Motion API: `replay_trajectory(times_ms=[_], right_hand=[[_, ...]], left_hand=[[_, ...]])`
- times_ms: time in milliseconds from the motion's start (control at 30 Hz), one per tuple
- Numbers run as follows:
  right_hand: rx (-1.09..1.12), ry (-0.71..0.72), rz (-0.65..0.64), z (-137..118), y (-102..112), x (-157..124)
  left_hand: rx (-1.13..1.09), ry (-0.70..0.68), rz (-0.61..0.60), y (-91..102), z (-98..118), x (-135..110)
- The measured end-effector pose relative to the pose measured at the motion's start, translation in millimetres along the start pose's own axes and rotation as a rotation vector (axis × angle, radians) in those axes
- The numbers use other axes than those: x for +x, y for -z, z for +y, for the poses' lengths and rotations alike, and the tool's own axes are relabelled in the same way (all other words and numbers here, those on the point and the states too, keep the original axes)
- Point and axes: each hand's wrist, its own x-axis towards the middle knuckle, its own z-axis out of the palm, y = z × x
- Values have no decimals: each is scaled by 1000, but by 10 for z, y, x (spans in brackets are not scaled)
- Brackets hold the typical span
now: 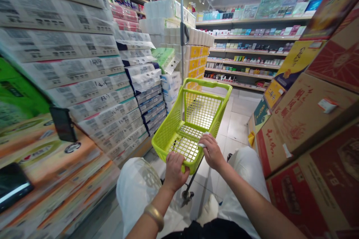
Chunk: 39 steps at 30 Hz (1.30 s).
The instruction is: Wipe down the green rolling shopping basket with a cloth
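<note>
On the left, glossy black phone-like slabs, one lying flat (14, 186) and one standing upright (63, 124), are on orange-and-cream printed packs (84, 164). Beyond them rises a tall stack of grey-white, plastic-wrapped packs (92, 82).

In the centre, on the pale tiled floor (234, 127), stands a lime-green plastic shopping cart (166, 129) with a latticed basket, between the seated person's white-trousered knees. It lies just ahead of both hands. Its long axis runs from near to far, slanting rightward, so its raised handle is at the far end.

The left hand (176, 170) is at the near end, its fingers curled over the near rim, gripping it. The right hand (211, 151) is a little farther along, at the near part of the right rim, its fingers bent around a crumpled white cloth or tissue (202, 145) that they press to the plastic. Of the two, the right hand is nearer the handle.

On the right, stacked brown, red and yellow cardboard boxes (297, 108) lean into view; far beyond the cart, pale shelves (252, 37) hold small packages.
</note>
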Motion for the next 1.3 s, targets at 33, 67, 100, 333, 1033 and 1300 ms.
replay_trajectory(times_ms=[33,67,100,333,1033,1300], right_hand=[[6,-3,18,-83,-60,-78],[12,6,20,-174,-118,-162],[16,23,10,-262,-168,-243],[-14,213,-184,-288,-56,-209],[-61,154,-116,-45,92,42],[-13,27,26,-309,-191,-294]], left_hand=[[3,-6,8,1,-6,-5],[5,-15,17,5,-13,-11],[7,-26,25,11,-21,-17],[14,-51,44,54,-51,-41],[32,-22,29,43,-20,-34],[23,-17,40,0,-17,-66]])
